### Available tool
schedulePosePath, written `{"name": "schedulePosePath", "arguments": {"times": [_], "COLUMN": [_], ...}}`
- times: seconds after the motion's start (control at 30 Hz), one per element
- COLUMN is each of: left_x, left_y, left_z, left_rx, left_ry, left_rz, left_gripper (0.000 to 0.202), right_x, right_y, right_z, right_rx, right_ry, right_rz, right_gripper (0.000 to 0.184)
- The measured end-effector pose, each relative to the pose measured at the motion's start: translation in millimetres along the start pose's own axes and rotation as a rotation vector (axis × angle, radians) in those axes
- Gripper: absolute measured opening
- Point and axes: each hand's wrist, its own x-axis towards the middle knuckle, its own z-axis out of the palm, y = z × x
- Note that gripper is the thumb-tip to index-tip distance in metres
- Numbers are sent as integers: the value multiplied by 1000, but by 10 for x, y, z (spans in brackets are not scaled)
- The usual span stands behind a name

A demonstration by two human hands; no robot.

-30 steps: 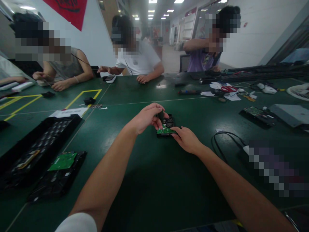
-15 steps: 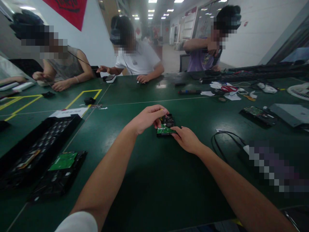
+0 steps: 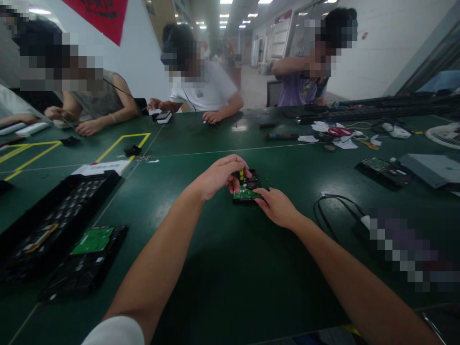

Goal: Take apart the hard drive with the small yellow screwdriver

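Note:
A black hard drive [image 3: 247, 188] with a green circuit board on top lies on the green table [image 3: 223, 268] in front of me. My left hand [image 3: 219, 176] is curled over its far left corner, fingers pinched round a small screwdriver [image 3: 241, 174] with a yellow and black handle held upright on the drive. My right hand [image 3: 277, 207] rests at the drive's near right corner, fingers pressed against its edge and holding it steady.
Another hard drive with a green board [image 3: 89, 251] and a black tray [image 3: 53, 215] lie at the left. A black cable [image 3: 334, 211], a circuit board [image 3: 383, 170], a grey box [image 3: 433, 167] and red scissors [image 3: 339, 132] are at the right. Three people sit at the far side.
My left fingers have shifted on the screwdriver, so its yellow handle now shows between them. The drive and my right hand stay where they were.

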Motion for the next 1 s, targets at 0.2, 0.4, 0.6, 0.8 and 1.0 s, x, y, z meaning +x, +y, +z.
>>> {"name": "schedulePosePath", "arguments": {"times": [0.2, 0.4, 0.6, 0.8, 1.0], "left_x": [1, 3, 5, 9, 40], "left_y": [13, -16, 3, 8, -60], "left_z": [-17, -30, -8, -22, -57], "left_rx": [104, 25, -34, 7, -10], "left_ry": [2, 5, 39, 30, -1], "left_rz": [2, -9, -31, 7, 21], "left_gripper": [21, 24, 17, 19, 29], "right_x": [-1, 4, -2, -6, 1], "right_y": [1, -2, 14, 4, 5], "right_z": [-2, -16, -2, -8, -6], "right_rx": [9, -2, -6, -8, 0], "right_ry": [-4, -11, -3, -3, -9], "right_rz": [4, -2, -2, 7, -5], "right_gripper": [38, 38, 38, 39, 38]}}
